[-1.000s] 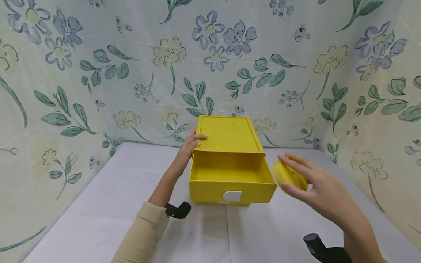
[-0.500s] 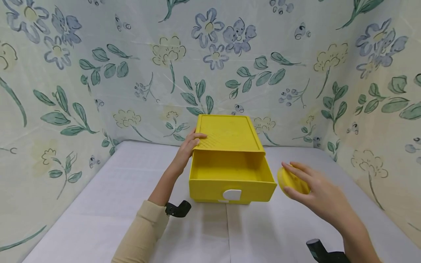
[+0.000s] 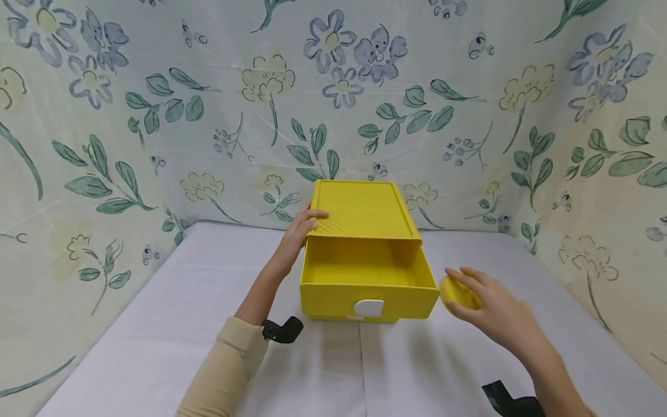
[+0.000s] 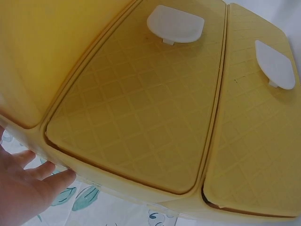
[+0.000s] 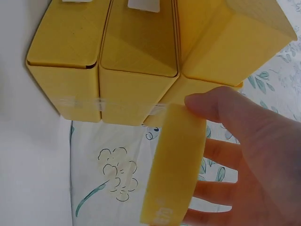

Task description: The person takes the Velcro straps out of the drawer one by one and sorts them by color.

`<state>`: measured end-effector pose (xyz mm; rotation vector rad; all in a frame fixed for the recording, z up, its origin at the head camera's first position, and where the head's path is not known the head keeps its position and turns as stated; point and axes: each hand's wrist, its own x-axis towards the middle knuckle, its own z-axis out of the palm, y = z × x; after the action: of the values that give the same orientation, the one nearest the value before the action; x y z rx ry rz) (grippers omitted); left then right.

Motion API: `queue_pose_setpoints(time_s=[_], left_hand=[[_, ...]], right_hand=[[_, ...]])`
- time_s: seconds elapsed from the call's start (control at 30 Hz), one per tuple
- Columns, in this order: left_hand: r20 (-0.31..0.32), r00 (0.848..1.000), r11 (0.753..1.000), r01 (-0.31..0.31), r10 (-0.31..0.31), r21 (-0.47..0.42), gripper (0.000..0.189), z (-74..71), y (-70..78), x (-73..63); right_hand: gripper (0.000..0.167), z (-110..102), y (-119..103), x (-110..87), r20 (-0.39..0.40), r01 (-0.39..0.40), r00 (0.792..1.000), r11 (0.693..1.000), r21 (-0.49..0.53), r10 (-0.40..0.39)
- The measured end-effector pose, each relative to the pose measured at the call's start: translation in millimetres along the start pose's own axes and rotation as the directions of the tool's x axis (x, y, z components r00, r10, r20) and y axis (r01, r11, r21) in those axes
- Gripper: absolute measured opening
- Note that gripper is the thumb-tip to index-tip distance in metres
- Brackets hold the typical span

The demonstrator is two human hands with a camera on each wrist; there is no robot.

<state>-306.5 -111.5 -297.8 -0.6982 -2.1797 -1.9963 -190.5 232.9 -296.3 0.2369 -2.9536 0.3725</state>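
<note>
Yellow box: It stands on the white desk. I see three drawers, one on top of another.
Top drawer: It is pulled out, and it has a white handle on its front.
Lower drawers: Both are pushed in, with white handles too.
Left hand: It rests on the left side and top edge of the box. The fingers are loose and a bit apart.
Right hand: Its thumb and fingers are clamped on the yellow round thing.
Yellow round thing: It is just beside the front right corner of the top drawer. I can't tell if they touch. Its edge has small white marks, too blurry for me to read.
Wrists: Each one wears a black gadget.
Walls: Cloth with blue and yellow flowers.
</note>
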Motion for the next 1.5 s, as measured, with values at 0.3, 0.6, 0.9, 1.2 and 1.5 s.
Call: queue_pose_setpoints(time_s=[0.3,0.6,0.9,1.2,1.5], left_hand=[[-0.007,1.0,1.0,0.002,-0.002,0.006,0.038,-0.2,1.9,-1.3],[-0.003,1.0,1.0,0.005,-0.005,0.0,0.038,0.3,-0.3,-0.6],[0.019,1.0,1.0,0.021,-0.021,0.001,0.037,2.7,15.6,-7.8],[-0.008,1.0,1.0,-0.004,0.004,0.009,0.039,-0.6,-3.0,0.9],[0.013,1.0,1.0,0.013,-0.013,-0.001,0.038,2.4,15.8,-7.7]], right_hand=[[0.068,19,13,8.8,0.04,-0.022,0.999,0.999,-0.034,0.023],[0.064,41,30,16.0,0.055,-0.027,0.998,0.999,-0.035,0.029],[0.064,53,34,20.8,0.09,-0.062,0.994,0.997,-0.038,0.065],[0.066,59,37,26.0,0.135,-0.107,0.984,0.993,-0.047,0.112],[0.066,64,38,27.3,0.16,-0.141,0.976,0.989,-0.047,0.147]])
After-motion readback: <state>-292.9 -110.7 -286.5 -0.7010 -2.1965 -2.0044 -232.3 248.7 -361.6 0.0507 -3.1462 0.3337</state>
